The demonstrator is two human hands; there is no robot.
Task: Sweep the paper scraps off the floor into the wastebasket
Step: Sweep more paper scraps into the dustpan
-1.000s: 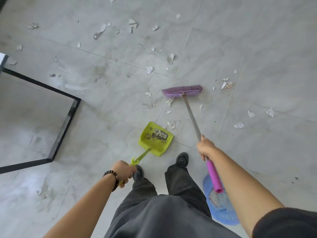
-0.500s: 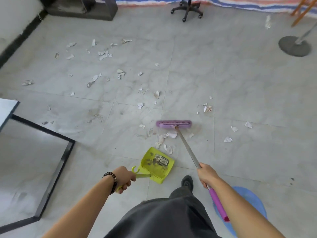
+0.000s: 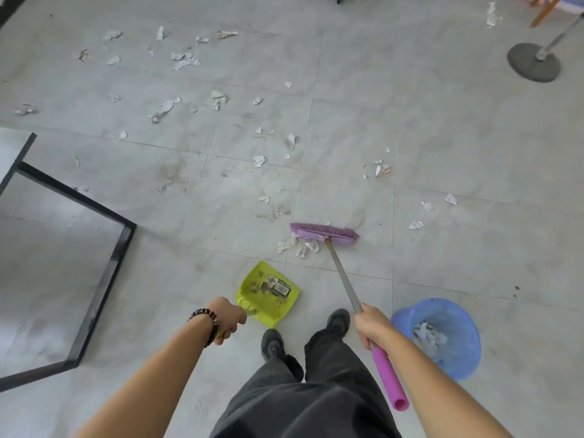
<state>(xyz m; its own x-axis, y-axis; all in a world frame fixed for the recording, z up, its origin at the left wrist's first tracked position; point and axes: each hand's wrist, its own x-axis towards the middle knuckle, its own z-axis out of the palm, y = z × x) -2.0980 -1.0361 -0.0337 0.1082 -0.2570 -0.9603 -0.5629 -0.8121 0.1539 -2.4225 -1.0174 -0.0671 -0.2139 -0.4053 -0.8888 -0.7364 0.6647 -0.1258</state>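
Beside the black table frame (image 3: 104,279) at left, the person's left hand (image 3: 227,314) is curled round the handle of the green dustpan (image 3: 268,295), which lies on the tiled floor (image 3: 442,137) at lower centre with no fresh paper in it. In the past second the purple broom (image 3: 325,233) has been dragged nearer, bunching loose paper scraps (image 3: 300,246) into a clump touching the near edge of its head, just beyond the pan's lip. The right hand (image 3: 374,324) grips the broom's shaft. At lower right, the blue wastebasket (image 3: 464,365) already holds some paper. One more pull should load the pan, though many scraps still litter the upper left.
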